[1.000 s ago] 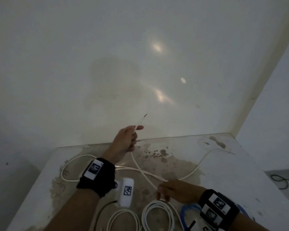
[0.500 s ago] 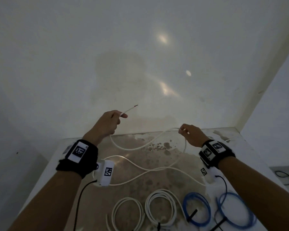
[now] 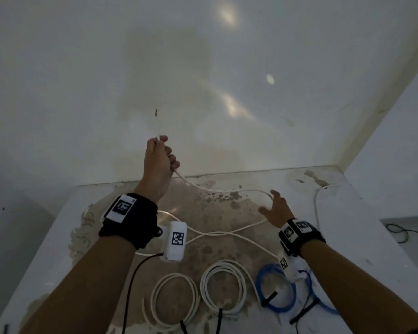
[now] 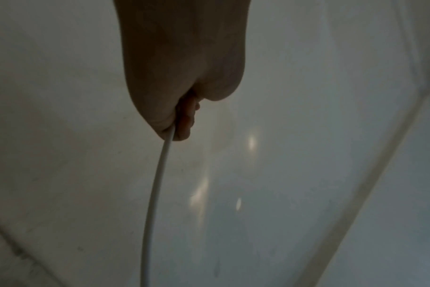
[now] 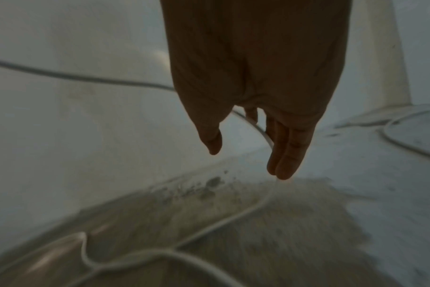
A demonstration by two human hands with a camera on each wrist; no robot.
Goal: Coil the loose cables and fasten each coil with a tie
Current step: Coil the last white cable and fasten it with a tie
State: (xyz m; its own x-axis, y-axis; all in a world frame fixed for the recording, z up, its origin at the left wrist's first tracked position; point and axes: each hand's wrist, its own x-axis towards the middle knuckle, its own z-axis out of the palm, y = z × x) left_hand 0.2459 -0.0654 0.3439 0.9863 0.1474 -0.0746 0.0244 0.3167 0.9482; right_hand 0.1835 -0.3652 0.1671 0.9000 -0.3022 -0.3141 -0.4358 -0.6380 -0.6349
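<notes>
My left hand (image 3: 159,155) is raised in front of the wall and grips a loose white cable (image 3: 217,190) near its end; the stripped tip (image 3: 156,114) points up. In the left wrist view the cable (image 4: 155,194) hangs down from the closed left hand (image 4: 182,68). The cable sags to my right hand (image 3: 274,209), which is spread with straight fingers (image 5: 287,151). The cable (image 5: 86,77) runs against those fingers, not gripped. The remainder lies in loose loops on the table (image 3: 348,237).
Near the front edge lie two white coils (image 3: 171,276) (image 3: 223,262) and two blue coils (image 3: 275,308) (image 3: 323,307), with black ties (image 3: 269,298) on them. A wall stands right behind the table. A black cable (image 3: 401,233) lies on the floor at the right.
My left hand rose and turned the cable end upward. My right hand, which pinched the cable half a second ago, has opened and dropped slightly.
</notes>
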